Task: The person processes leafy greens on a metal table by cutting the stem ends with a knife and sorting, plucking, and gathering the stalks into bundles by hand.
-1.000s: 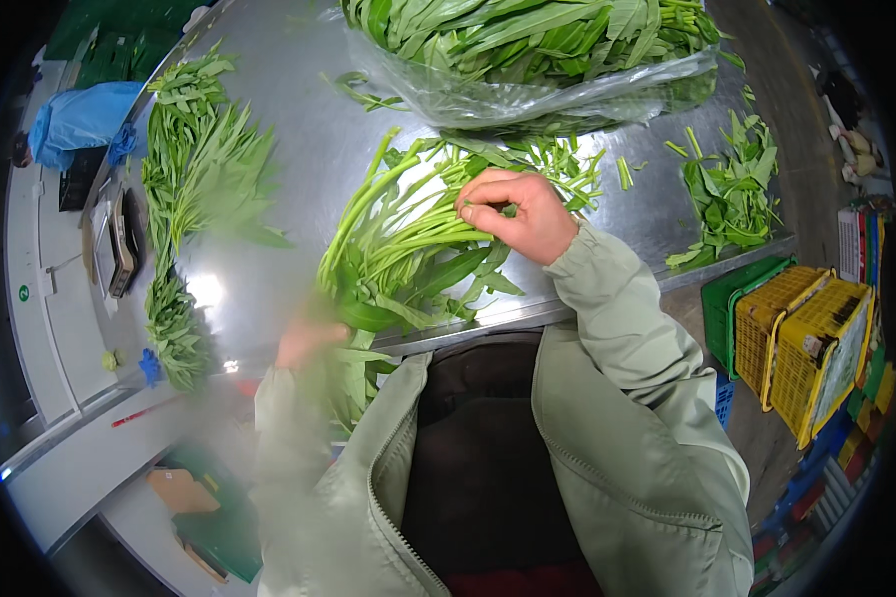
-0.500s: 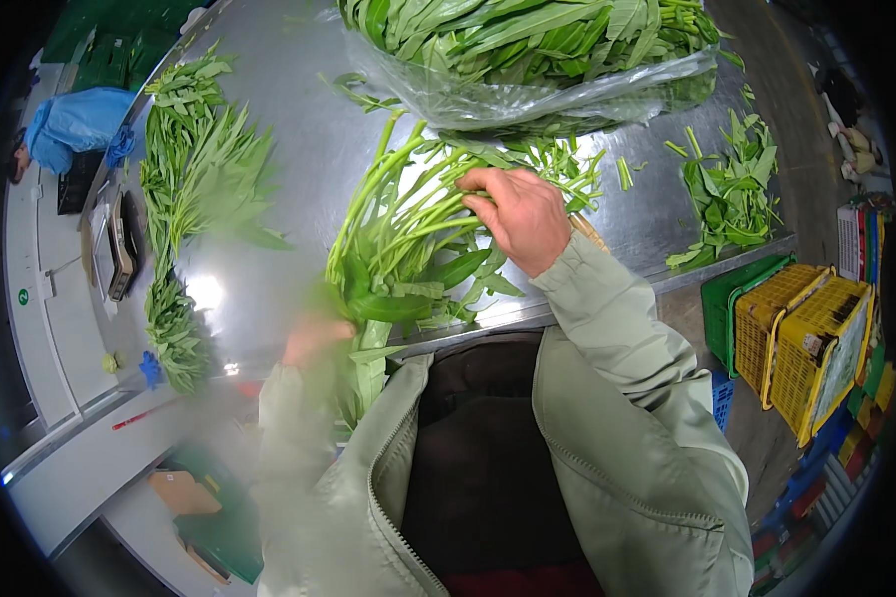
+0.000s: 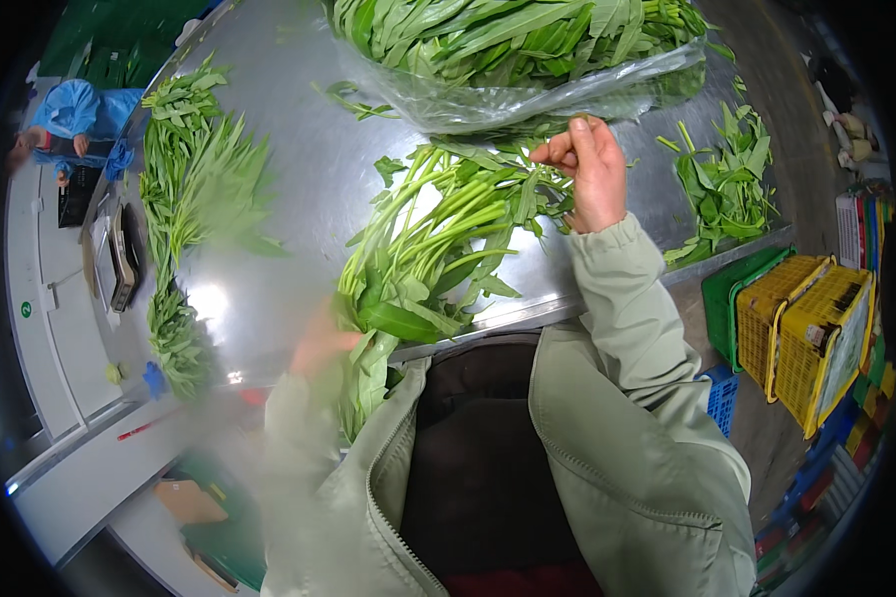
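Observation:
A bunch of water spinach [image 3: 418, 239] lies slanted across the near edge of the metal table, pale stems pointing away from me and leaves hanging down by my jacket. My left hand [image 3: 326, 336], smeared in the picture, grips it low on its left side. To the right of the stem ends is my right hand [image 3: 599, 171], raised over loose leaves, thumb and fingers pinched together. Whatever the pinch holds is too small to make out. Just beyond, a clear plastic bag [image 3: 528, 107] is heaped with more greens [image 3: 498, 45].
Sorted greens [image 3: 184, 199] form a long row at the left of the metal table [image 3: 289, 129]. A small pile of cut greens [image 3: 727, 189] sits at the right edge. Yellow crates [image 3: 816, 328] and a green crate [image 3: 732, 289] stand right. A person in blue [image 3: 75, 109] is far left.
My right hand has come off the stems and moved right, its fingers now pinched. The bunch's stem ends have spread lower and to the right. My left hand stays on the bunch.

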`<act>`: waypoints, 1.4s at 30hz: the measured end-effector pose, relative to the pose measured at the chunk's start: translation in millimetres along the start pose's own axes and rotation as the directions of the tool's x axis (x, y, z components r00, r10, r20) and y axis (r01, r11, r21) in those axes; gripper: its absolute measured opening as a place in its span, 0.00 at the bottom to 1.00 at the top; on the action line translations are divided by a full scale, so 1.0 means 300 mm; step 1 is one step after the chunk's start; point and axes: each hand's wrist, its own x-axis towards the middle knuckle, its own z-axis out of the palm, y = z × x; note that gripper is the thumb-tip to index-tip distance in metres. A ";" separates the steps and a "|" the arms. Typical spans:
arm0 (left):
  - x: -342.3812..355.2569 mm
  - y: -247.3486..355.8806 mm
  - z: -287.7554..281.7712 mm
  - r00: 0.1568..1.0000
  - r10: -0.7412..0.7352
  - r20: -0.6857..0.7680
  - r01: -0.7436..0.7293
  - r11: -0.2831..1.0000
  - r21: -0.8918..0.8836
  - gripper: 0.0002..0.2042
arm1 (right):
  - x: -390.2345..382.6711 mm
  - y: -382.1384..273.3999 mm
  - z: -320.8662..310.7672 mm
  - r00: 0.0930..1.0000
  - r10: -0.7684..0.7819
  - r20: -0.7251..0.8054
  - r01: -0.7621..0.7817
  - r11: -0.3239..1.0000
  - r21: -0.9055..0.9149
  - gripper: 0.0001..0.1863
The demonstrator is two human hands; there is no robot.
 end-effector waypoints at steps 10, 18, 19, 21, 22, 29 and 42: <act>-0.008 -0.026 -0.005 0.999 0.048 -0.006 -0.048 0.997 -0.061 0.41 | -0.173 -0.105 0.142 0.892 -0.272 0.360 0.449 0.611 -0.652 0.09; -0.022 0.026 0.084 0.980 0.194 0.045 -0.198 0.973 0.118 0.35 | -0.174 0.015 0.225 0.888 0.257 0.382 0.165 0.597 -0.785 0.12; -0.030 0.044 0.110 0.980 0.193 0.045 -0.196 0.976 0.095 0.37 | -0.175 0.012 0.242 0.810 0.478 0.341 -0.108 0.692 -0.713 0.13; -0.022 0.040 0.114 0.975 0.217 0.042 -0.221 0.967 0.129 0.37 | -0.180 0.076 0.255 0.794 0.490 0.360 -0.205 0.773 -0.600 0.12; -0.021 0.041 0.114 0.970 0.241 0.041 -0.245 0.955 0.165 0.38 | -0.182 0.097 0.257 0.780 0.497 0.381 -0.300 0.831 -0.468 0.12; -0.008 0.013 0.070 0.966 0.250 0.059 -0.254 0.965 0.065 0.38 | -0.197 0.085 0.253 0.816 0.498 0.294 -0.393 0.851 -0.349 0.10; 0.029 -0.017 0.045 0.987 0.162 0.018 -0.162 0.987 -0.010 0.35 | -0.223 0.054 0.217 0.945 0.033 0.325 0.111 0.904 -0.413 0.09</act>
